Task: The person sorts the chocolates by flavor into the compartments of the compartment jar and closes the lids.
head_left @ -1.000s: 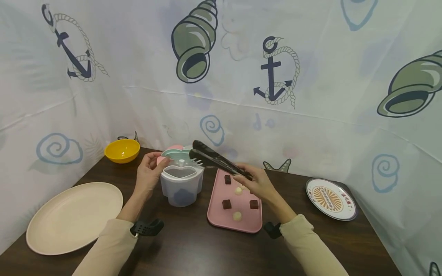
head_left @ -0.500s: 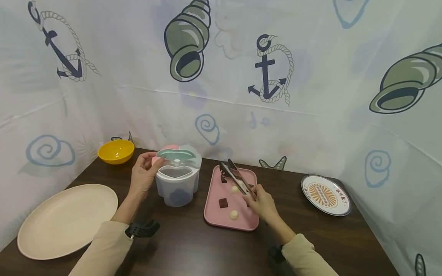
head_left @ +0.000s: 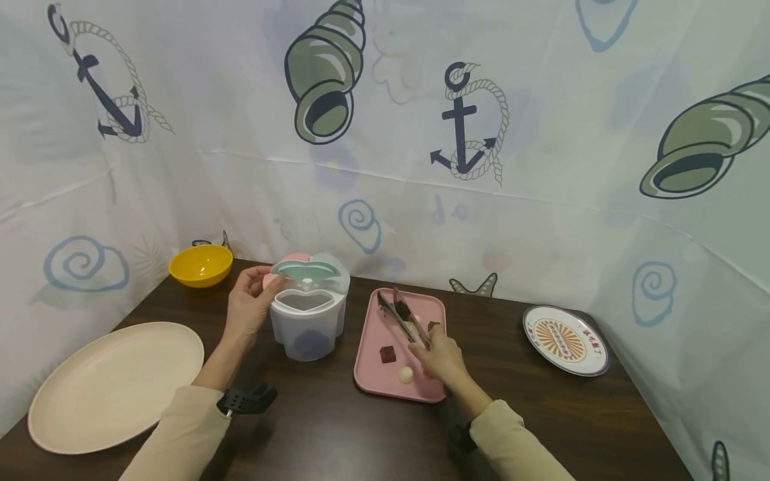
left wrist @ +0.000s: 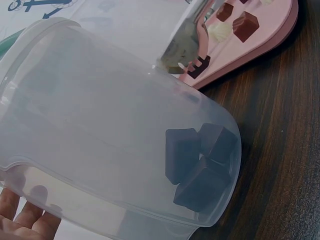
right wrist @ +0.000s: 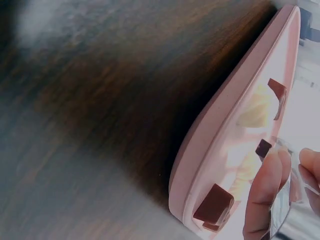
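Note:
My left hand [head_left: 252,304] grips a translucent plastic container [head_left: 309,337] at its upper left edge, thumb by the raised teal flap [head_left: 305,269]. A heart-shaped opening shows below that flap. Several dark chocolate pieces [left wrist: 202,185] lie at the container's bottom in the left wrist view. My right hand [head_left: 444,357] pinches a pair of metal tongs [head_left: 409,326], lowered over the pink tray [head_left: 371,374]. Their spread tips are right at a dark chocolate [left wrist: 199,66] near the tray's far left. Other dark chocolates [head_left: 388,354] and white chocolates [head_left: 406,375] lie on the tray, some partly hidden by the tongs.
On the left of the dark table [head_left: 337,427] lies a large cream oval plate [head_left: 114,387], with a yellow bowl [head_left: 201,265] behind it. A round patterned plate [head_left: 565,341] sits at the right. A printed curtain [head_left: 391,133] hangs behind.
The tongs have swung from above the container to the right and down onto the tray, and their tips now lie among the chocolates. My left hand keeps its hold on the container.

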### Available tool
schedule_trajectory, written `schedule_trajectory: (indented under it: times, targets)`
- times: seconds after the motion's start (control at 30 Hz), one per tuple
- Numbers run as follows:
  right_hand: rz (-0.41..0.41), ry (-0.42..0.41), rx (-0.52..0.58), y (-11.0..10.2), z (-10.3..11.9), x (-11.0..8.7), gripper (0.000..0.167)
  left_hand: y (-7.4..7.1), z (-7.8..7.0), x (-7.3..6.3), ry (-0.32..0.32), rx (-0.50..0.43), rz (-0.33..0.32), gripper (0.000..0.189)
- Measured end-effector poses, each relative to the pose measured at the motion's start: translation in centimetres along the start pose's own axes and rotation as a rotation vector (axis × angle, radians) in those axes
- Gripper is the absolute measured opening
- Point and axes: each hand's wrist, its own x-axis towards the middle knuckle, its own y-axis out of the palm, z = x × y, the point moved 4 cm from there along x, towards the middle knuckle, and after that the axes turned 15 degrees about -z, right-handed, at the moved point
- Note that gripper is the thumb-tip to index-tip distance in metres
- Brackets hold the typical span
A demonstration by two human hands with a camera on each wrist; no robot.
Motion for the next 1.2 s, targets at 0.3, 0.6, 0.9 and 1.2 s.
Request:
schedule_trajectory:
  times: [0.3,0.6,0.9,1.2]
  targets:
    - [0.01,0.02,-0.012,0.7,0.0,0.3,0.032,-0.1,0.1,-0.1,-0.01,0.012,-0.001,0.039]
    - [-0.015,-0.023,-0.058,0.5,0.2,0.5,0.024,-0.1,0.0,-0.1,-0.008,0.006,0.0,0.041]
    - [-0.019,-0.042,-0.046,0.0,-0.1,0.6,0.021,0.0,0.1,0.1,-0.006,0.001,-0.007,0.038]
    - [-0.01,-0.05,-0.003,-1.2,-1.3,0.7,0.019,0.1,0.1,0.1,-0.001,-0.004,-0.009,0.036]
